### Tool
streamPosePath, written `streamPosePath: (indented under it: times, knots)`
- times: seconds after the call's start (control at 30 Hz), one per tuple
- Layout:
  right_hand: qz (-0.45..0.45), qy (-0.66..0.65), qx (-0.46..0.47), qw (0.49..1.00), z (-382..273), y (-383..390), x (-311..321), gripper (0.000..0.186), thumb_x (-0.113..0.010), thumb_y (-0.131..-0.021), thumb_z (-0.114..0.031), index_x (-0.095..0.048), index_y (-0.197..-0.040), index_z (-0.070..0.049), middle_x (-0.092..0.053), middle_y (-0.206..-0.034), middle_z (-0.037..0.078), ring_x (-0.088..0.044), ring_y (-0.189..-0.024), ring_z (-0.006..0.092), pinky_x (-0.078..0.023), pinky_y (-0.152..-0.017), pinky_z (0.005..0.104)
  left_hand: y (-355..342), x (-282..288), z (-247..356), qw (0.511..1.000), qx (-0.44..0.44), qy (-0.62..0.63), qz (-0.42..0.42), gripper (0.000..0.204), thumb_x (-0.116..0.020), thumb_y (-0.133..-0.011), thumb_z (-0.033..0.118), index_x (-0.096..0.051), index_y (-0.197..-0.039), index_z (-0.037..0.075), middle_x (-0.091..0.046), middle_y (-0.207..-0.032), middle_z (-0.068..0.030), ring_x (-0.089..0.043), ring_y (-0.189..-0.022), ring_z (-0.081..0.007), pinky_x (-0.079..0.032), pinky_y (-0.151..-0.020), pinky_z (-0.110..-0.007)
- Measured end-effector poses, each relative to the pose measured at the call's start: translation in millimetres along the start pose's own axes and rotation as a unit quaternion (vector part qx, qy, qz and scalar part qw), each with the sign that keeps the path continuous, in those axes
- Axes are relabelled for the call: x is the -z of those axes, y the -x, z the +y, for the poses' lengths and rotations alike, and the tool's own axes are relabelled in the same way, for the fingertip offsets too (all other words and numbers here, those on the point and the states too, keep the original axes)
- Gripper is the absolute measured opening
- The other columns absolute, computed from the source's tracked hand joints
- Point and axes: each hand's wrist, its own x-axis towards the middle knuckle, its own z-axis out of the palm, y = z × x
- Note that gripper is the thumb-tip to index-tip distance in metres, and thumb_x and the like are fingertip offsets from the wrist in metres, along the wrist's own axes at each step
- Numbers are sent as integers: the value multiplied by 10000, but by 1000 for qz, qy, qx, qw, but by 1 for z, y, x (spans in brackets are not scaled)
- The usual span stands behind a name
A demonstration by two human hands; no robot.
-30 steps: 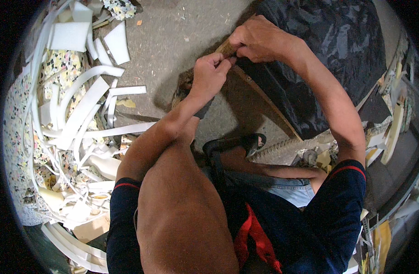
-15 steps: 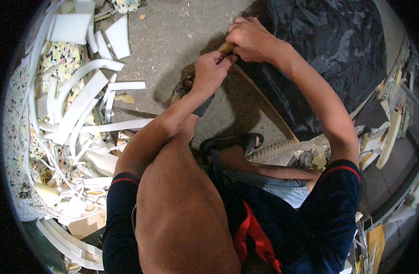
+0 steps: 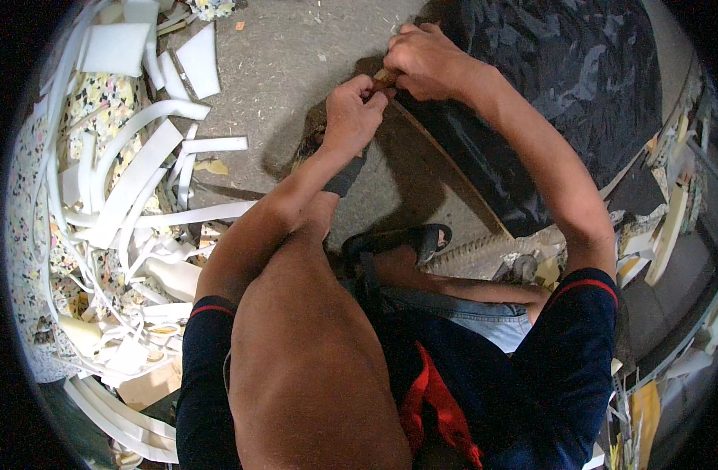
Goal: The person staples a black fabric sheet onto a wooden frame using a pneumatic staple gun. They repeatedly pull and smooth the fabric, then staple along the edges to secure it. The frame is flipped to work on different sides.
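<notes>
Wooden brown frame edge (image 3: 445, 168), at twelve o'clock, is pinched by the closed left hand (image 3: 352, 117) and right hand (image 3: 423, 61) beside black shiny fabric (image 3: 562, 94).

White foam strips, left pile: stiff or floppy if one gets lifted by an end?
Probably floppy: the white foam strips lie in loose curves and loops, draped over one another. Likely light for their size, since they look like thin cut foam. They may snag rather than slide free, because the pile is tangled and strips cross each other.
</notes>
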Motion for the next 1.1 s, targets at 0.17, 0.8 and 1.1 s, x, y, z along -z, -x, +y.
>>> streamPosePath:
  times: [0.17, 0.8, 1.1]
  knots:
    - [13, -17, 1, 1000, 1, -1, 1, 151, -704, -752, -188, -741, -874, -106, -700, -1001, 125, -624, -1055, 337, -497, -874, 550, 0, 4, 5, 998, 10, -58, -9, 118, -652, -822, 63, -700, -892, -18, -652, -674, -140, -617, -610, -168, -488, -601, -359]
    - [68, 2, 9, 998, 1, -9, -19, 197, -764, -692, -153, -718, -856, -54, -701, -953, 111, -627, -1047, 328, -518, -847, 525, 2, 5, 8, 985, -98, -130, 49, 141, -678, -779, 73, -691, -886, -17, -645, -723, -234, -676, -668, -348, -516, -621, -408]
    - [121, -4, 32, 992, 4, -10, -28, 161, -728, -686, -139, -693, -822, -61, -689, -921, 104, -628, -1027, 321, -518, -824, 518, 3, 1, 8, 990, -70, -110, 56, 196, -691, -775, 92, -689, -930, -27, -660, -804, -262, -679, -763, -396, -523, -702, -438]
